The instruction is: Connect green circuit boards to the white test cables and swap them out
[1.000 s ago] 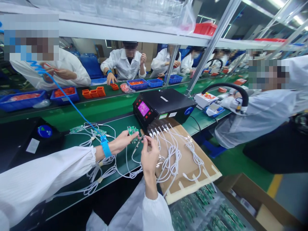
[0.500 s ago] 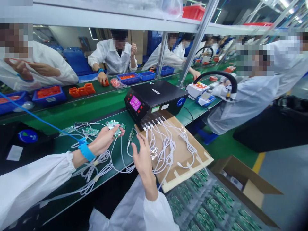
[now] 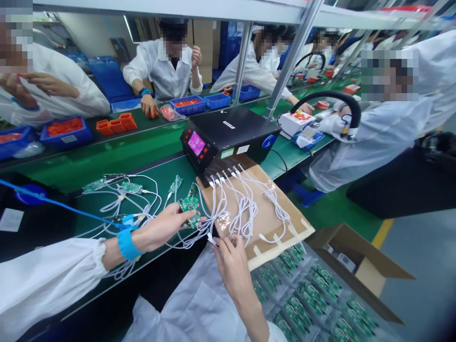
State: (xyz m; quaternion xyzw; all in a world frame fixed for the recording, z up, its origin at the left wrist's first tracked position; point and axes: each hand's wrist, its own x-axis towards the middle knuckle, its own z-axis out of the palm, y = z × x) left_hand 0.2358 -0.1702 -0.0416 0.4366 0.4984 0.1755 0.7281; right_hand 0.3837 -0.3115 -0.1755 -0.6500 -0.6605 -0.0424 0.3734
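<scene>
My left hand (image 3: 167, 224) is closed around green circuit boards (image 3: 188, 210), held above the green bench at its near edge. To the right and lower down, my right hand (image 3: 231, 261) pinches a white cable (image 3: 211, 239) close to its plug end, at the near left edge of the cardboard sheet (image 3: 261, 209). The plug points up and left towards the held boards, apart from them. Just beyond my left hand, a board (image 3: 175, 184) lies on the bench with a white cable plugged in. Farther left lies another wired board (image 3: 131, 187).
A black box with a lit screen (image 3: 196, 143) stands behind the cardboard, with several white cables plugged into its front. Trays of boards (image 3: 295, 308) sit at lower right, beside an open carton (image 3: 370, 280). Co-workers sit across the line near blue bins (image 3: 188, 104).
My left hand has moved right and slightly down with the boards. My right hand has moved down and right, going from open to pinching a white cable. The view has shifted slightly.
</scene>
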